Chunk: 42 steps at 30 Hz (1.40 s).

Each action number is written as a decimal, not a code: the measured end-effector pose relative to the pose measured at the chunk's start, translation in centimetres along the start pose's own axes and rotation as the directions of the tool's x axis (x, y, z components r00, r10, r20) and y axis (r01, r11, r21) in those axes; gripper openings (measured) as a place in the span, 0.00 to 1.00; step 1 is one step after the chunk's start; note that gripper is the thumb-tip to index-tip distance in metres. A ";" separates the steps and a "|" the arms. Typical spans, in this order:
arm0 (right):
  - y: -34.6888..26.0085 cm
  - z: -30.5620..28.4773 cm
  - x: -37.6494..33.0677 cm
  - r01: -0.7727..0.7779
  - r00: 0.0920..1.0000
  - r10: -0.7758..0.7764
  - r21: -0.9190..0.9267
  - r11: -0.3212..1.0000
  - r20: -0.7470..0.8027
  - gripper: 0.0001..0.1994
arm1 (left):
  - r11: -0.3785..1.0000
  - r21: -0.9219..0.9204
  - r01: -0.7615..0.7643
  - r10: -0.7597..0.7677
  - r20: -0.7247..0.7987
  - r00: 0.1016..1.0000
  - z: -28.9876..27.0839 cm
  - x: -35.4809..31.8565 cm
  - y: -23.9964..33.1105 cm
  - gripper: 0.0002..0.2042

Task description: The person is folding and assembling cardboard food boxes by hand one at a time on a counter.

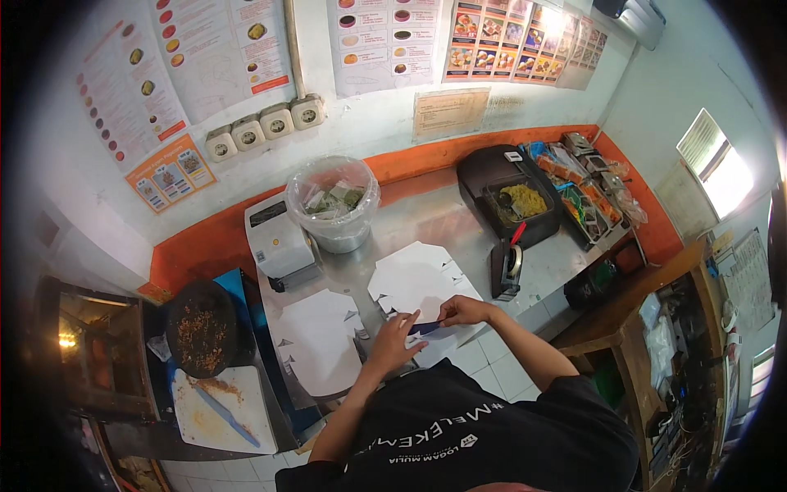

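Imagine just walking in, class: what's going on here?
A person in a black T-shirt is working at a shiny metal counter. The left hand and right hand are both at the near side of a flat, white, notched card sheet, with a dark blue strip between them; whether it belongs to the sheet is unclear. A second white card sheet lies flat to the left. Beyond stand a grey, boxy machine and a round bucket lined with clear plastic.

The left hand (398, 344) and right hand (463, 311) touch a white cardboard sheet (415, 277); a second sheet (318, 344) lies left of it, a tape dispenser (505, 272) right.
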State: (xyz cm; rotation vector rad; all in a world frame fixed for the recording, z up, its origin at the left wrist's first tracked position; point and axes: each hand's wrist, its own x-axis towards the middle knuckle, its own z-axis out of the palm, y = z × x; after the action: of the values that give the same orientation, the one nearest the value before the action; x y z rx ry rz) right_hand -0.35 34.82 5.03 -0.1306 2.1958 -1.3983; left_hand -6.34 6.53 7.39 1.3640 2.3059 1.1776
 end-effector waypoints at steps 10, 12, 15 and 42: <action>-10.4 0.9 -5.3 0.133 0.849 -0.313 -0.401 0.906 -0.426 0.08 | 0.990 -0.064 -0.130 0.094 -0.393 0.914 2.3 1.1 -3.2 0.31; -12.3 0.3 -6.2 -0.049 0.818 -0.277 -0.542 0.839 -0.504 0.10 | 0.974 -0.045 -0.221 0.199 -0.288 0.937 0.2 3.1 -3.3 0.22; -14.5 0.6 -6.7 -0.013 0.651 -0.499 -0.665 0.746 -0.572 0.12 | 0.967 -0.147 -0.209 0.188 -0.144 0.971 -2.6 5.4 0.1 0.13; -12.0 4.5 -3.8 0.033 0.688 -0.321 -0.414 0.910 -0.651 0.09 | 0.987 -0.056 -0.153 0.149 -0.073 0.986 -1.9 4.6 2.3 0.30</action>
State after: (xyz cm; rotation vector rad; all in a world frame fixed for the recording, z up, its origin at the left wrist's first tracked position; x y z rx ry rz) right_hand 2.69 26.97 15.37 0.0851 3.1783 -1.2267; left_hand -8.40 9.89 11.24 1.5214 2.2240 1.3490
